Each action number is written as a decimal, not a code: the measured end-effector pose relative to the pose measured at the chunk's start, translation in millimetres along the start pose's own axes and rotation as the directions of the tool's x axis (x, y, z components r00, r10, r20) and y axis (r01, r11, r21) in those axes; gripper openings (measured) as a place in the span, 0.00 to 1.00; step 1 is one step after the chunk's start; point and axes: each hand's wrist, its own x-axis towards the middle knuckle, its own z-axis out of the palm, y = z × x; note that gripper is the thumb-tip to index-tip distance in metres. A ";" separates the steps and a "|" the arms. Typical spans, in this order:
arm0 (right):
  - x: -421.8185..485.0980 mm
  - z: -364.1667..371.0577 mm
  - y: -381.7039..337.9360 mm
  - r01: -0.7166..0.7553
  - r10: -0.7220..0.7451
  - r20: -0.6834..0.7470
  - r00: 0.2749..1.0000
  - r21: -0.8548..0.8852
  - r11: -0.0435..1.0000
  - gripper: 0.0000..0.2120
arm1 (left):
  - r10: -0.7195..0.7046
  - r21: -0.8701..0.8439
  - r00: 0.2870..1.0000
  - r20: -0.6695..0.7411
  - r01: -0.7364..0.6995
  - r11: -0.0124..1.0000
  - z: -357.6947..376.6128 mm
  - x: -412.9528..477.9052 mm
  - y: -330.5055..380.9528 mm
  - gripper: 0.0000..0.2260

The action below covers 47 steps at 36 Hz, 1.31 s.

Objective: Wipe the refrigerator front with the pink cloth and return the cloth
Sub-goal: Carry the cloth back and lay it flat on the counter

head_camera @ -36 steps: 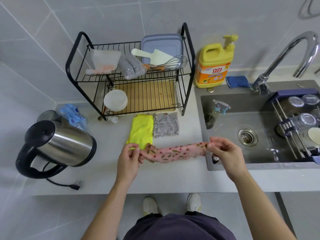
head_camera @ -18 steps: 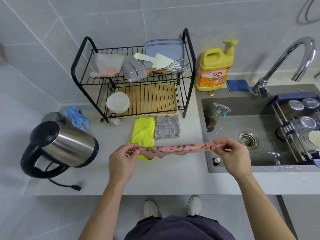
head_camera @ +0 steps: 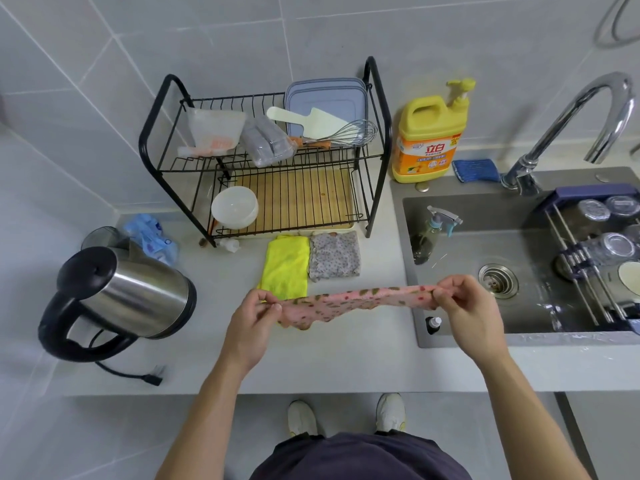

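Two hands hold the pink cloth (head_camera: 356, 301) stretched as a band between them, above the front of the counter (head_camera: 329, 362), its right end over the left edge of the sink (head_camera: 485, 233). Left hand (head_camera: 254, 318) pinches the left end between thumb and curled fingertips (head_camera: 274, 306). Right hand (head_camera: 467, 306) pinches the right end likewise, fingers bunched together, knuckles up. Cloth print: small red and green marks on pink. Upper edge taut; lower edge sags in folds toward the left end. Whether the folds touch the counter cannot be told. Just behind the cloth lies a folded yellow cloth (head_camera: 285, 266), near corner hidden by the left hand. A grey floral cloth (head_camera: 334, 256) lies touching its right side. Behind both stands a black wire dish rack (head_camera: 378, 133): white bowl (head_camera: 234, 207) on the lower tier, whisk (head_camera: 349, 135) and containers on the upper. Left of the hands: steel kettle (head_camera: 135, 299) with black handle, cord on the counter. In the sink: spray bottle (head_camera: 427, 237) by the left wall, drain (head_camera: 498, 280) near the right hand. Behind the sink: yellow detergent bottle (head_camera: 429, 140), blue sponge (head_camera: 476, 169) beside it, then the faucet (head_camera: 571, 112).
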 end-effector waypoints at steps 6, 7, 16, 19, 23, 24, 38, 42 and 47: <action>-0.9 2.6 1.5 -0.086 0.087 -0.003 0.996 0.119 0.989 0.07 | -0.070 -0.120 0.998 0.004 0.069 0.990 3.2 7.9 -7.0 0.04; -0.2 4.3 3.3 -0.081 0.083 -0.011 0.996 0.100 0.992 0.07 | -0.078 -0.122 0.997 0.005 0.078 0.989 3.7 8.6 -6.4 0.04; 8.7 45.0 37.9 -0.213 0.219 0.098 0.971 -0.061 0.975 0.28 | -0.111 0.213 0.985 -0.129 0.137 0.967 27.5 23.9 -45.3 0.11; 7.4 52.2 56.4 -0.252 0.264 0.054 0.963 -0.165 0.954 0.29 | -0.080 0.334 0.988 -0.133 0.121 0.935 37.6 18.4 -62.0 0.11; 4.6 55.2 83.9 -0.262 0.265 -0.040 0.963 -0.352 0.899 0.20 | -0.087 0.410 0.990 -0.114 0.126 0.903 47.6 9.7 -78.3 0.06; 4.1 56.0 88.2 -0.250 0.252 -0.047 0.967 -0.394 0.884 0.17 | -0.094 0.417 0.990 -0.103 0.129 0.900 50.1 7.8 -82.0 0.06; -3.4 68.2 84.9 -0.185 0.215 0.015 0.976 -0.455 0.871 0.08 | -0.180 0.340 0.980 -0.090 0.200 0.919 47.3 8.7 -90.6 0.07; -19.7 88.7 53.3 -0.068 0.105 0.086 0.991 -0.354 0.933 0.08 | -0.193 0.158 0.975 -0.112 0.210 0.965 44.9 5.7 -84.7 0.06; -41.2 136.2 25.6 0.219 -0.132 0.290 0.948 -0.292 0.931 0.08 | -0.237 -0.158 0.961 0.142 0.258 0.953 46.8 2.4 -78.9 0.06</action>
